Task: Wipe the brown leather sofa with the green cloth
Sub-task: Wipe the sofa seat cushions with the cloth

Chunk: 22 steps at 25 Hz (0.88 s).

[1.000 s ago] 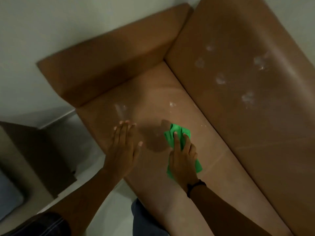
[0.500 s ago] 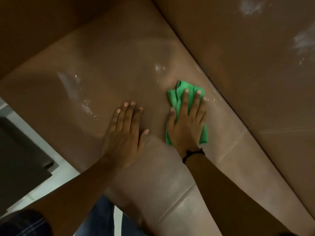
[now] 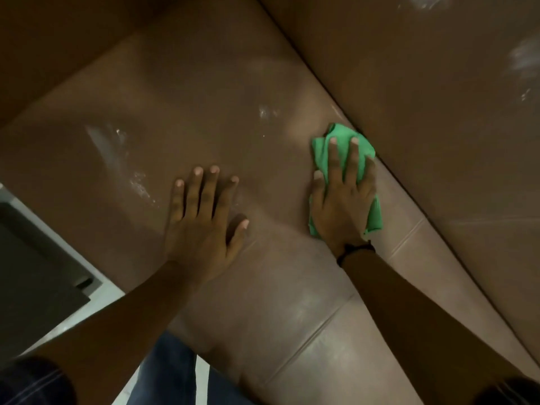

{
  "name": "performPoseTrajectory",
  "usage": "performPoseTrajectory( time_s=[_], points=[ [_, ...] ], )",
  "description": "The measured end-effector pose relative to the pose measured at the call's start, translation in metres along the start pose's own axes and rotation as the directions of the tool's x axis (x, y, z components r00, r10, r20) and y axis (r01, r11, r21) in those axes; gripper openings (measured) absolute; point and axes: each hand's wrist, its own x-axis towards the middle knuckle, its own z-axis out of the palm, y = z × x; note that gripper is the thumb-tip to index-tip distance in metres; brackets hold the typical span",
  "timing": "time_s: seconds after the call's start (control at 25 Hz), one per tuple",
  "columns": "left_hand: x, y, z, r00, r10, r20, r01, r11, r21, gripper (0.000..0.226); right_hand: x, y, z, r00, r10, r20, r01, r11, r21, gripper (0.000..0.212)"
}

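Observation:
The brown leather sofa (image 3: 204, 92) fills most of the head view, its seat below and its backrest rising at the right. The green cloth (image 3: 324, 144) lies crumpled on the seat, right against the crease under the backrest. My right hand (image 3: 343, 197) presses flat on the cloth with fingers spread, covering its middle. My left hand (image 3: 201, 217) rests flat on the bare seat to the left, fingers apart, holding nothing. White smears (image 3: 122, 165) show on the seat left of that hand, and a small one (image 3: 267, 112) farther back.
More white smears (image 3: 526, 58) mark the backrest at the upper right. A dark piece of furniture (image 3: 35, 264) stands on the pale floor (image 3: 96, 296) at the left, close to the sofa's front edge. My jeans (image 3: 166, 372) show at the bottom.
My right hand has slid the cloth back and to the right, up to the backrest crease. My left hand has stayed planted on the seat. The view has moved in closer.

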Motion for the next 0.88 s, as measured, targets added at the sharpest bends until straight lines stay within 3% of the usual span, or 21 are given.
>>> performPoseTrajectory(
  time_s=[0.08, 0.12, 0.24, 0.4, 0.48, 0.56, 0.72, 0.88],
  points=[
    [-0.002, 0.003, -0.005, 1.0, -0.01, 0.001, 0.01, 0.999, -0.04, 0.081, -0.027, 0.029, -0.012, 0.976, -0.202, 0.075, 0.203, 0.979, -0.007, 0.061],
    [-0.002, 0.004, -0.009, 1.0, -0.008, 0.001, 0.008, 0.999, -0.048, 0.081, -0.035, 0.043, -0.026, 0.973, -0.193, 0.123, 0.197, 0.98, -0.022, 0.061],
    [0.001, 0.005, -0.008, 1.0, -0.025, -0.002, 0.025, 0.999, -0.042, 0.079, -0.015, 0.044, -0.04, 0.996, 0.025, 0.084, -0.025, 1.0, -0.004, 0.063],
    [0.0, -0.001, 0.005, 1.0, 0.013, -0.012, -0.013, 1.0, 0.001, 0.082, 0.074, -0.03, -0.012, 0.977, -0.213, -0.028, 0.214, 0.976, 0.04, 0.064],
    [-0.002, -0.002, 0.006, 1.0, 0.011, -0.007, -0.011, 1.0, -0.011, 0.083, 0.09, -0.034, -0.01, 0.97, -0.223, -0.094, 0.228, 0.973, 0.041, 0.063],
    [-0.003, 0.0, 0.0, 1.0, 0.004, -0.004, -0.004, 0.999, -0.046, 0.083, 0.059, -0.008, -0.021, 0.975, -0.221, -0.019, 0.221, 0.975, 0.019, 0.064],
    [0.0, 0.003, -0.007, 1.0, -0.019, 0.001, 0.019, 0.998, -0.054, 0.081, -0.018, 0.03, -0.045, 0.995, -0.037, 0.089, 0.035, 0.999, 0.017, 0.062],
    [0.001, 0.003, 0.005, 1.0, 0.0, -0.01, 0.0, 1.0, -0.031, 0.083, 0.077, -0.021, -0.009, 0.97, -0.235, -0.061, 0.237, 0.971, 0.027, 0.056]
  ],
)
